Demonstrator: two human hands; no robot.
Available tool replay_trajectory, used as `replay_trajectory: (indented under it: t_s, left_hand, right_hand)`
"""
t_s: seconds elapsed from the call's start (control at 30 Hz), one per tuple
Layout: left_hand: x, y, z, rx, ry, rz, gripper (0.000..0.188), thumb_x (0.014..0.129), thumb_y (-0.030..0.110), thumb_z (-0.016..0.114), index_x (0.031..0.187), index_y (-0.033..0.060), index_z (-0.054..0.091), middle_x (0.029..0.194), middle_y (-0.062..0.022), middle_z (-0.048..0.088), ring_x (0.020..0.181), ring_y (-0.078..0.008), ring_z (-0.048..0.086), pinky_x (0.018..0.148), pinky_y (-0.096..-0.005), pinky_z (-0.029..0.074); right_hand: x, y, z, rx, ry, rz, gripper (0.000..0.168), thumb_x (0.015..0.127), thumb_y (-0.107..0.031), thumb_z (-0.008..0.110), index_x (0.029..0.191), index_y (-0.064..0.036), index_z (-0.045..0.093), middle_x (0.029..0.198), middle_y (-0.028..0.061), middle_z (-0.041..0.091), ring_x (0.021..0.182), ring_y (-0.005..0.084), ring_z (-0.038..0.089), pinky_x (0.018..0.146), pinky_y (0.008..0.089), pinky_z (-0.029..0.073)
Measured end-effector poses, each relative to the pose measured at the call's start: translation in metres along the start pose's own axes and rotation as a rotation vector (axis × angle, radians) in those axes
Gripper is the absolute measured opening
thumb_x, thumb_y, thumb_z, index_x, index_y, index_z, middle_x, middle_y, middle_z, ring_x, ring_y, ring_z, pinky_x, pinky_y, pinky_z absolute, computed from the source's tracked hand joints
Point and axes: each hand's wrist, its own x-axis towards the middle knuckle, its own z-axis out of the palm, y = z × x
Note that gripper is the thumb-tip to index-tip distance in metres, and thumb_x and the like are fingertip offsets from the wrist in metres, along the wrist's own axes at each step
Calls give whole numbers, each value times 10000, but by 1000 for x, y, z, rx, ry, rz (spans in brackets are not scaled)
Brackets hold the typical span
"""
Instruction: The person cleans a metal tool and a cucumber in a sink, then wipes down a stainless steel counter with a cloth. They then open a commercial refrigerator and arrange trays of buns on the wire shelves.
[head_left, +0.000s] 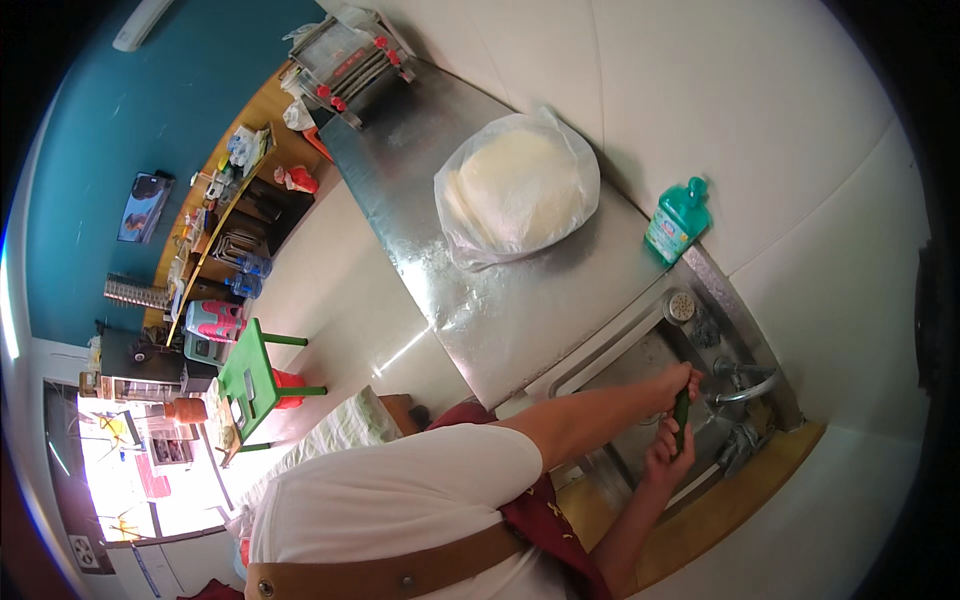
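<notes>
Over the stainless steel sink, my left hand closes around the upper end of a dark green cucumber-like vegetable. My right hand grips its lower end, with the fingers wrapped around it. Both hands are close together, just beside the curved metal faucet. Whether water is running cannot be made out. My fingers hide parts of the vegetable.
A green pump bottle stands at the sink's corner. On the steel counter lies a plastic bag of pale dough-like material; a roller machine stands farther off. Dark crumpled cloth or plastic hangs near the faucet. A green table stands behind.
</notes>
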Motion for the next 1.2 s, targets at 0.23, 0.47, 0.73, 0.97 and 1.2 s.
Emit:
replay_trajectory:
  t_s: [0.23, 0.47, 0.73, 0.97, 1.2]
  left_hand:
    - [-62, 13, 21, 515, 136, 418, 187, 992, 223, 514, 975, 37, 505, 841, -82, 580, 785, -200, 575, 690, -371, 494]
    - [-60, 7, 32, 1001, 262, 789, 268, 978, 305, 554, 919, 46, 515, 785, -136, 611, 769, -257, 619, 705, -401, 486]
    - [-65, 35, 36, 950, 65, 630, 463, 1017, 318, 329, 731, 31, 555, 686, -104, 573, 604, -216, 527, 583, -387, 463]
    - [-49, 54, 37, 251, -274, 96, 410, 1039, 345, 377, 882, 27, 583, 879, -157, 619, 1001, -302, 573, 926, -419, 439]
    - [-75, 40, 20, 184, -203, 105, 482, 1038, 401, 332, 1124, -14, 562, 1179, -180, 591, 1149, -320, 546, 1047, -465, 400]
  right_hand:
    - [47, -32, 4, -809, 415, -581, 207, 952, -237, 569, 1014, -40, 572, 756, 46, 535, 528, 83, 416, 435, 229, 330]
    - [148, -76, -59, -374, 250, -573, 407, 987, -322, 489, 1233, -2, 544, 1240, 141, 576, 1120, 282, 573, 925, 406, 477]
    - [119, -20, -11, -311, 469, -572, 298, 965, -136, 408, 1203, 27, 481, 1123, 151, 573, 930, 254, 638, 658, 333, 553]
    - [65, -49, -48, -520, -10, -426, 282, 1024, -250, 470, 1150, 0, 509, 865, 79, 589, 610, 117, 511, 500, 283, 419]
    - [46, -30, -24, -526, -44, -704, 262, 967, -112, 568, 1197, 3, 519, 895, 58, 591, 776, 142, 575, 671, 281, 487]
